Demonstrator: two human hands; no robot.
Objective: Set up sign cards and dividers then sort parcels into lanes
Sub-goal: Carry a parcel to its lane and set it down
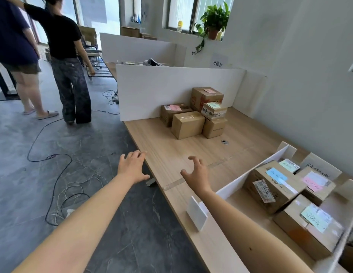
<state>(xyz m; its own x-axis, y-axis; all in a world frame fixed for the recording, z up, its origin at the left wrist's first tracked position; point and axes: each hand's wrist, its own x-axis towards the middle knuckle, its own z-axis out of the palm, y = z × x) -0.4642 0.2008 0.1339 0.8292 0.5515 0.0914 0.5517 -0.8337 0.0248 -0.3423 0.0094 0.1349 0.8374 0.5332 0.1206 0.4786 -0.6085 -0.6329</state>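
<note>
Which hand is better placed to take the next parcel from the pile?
Probably the right hand: it hovers empty over the table, nearer the pile; the left hand is at the edge.

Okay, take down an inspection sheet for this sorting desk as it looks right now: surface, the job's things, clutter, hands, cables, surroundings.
Surface: wooden table, bare in the middle apart from a tape strip and a grommet.
Job's things: pile of five parcels in front of the tall white partition; labelled parcels in the lane behind a white divider; a white card standing at its near end.
Clutter: nothing seen.
Hands: left hand at the table edge, right hand over the table, both open and empty.
Cables: cables lying loose on the floor.
Surroundings: two people standing at the left; potted plant on the windowsill.
</note>
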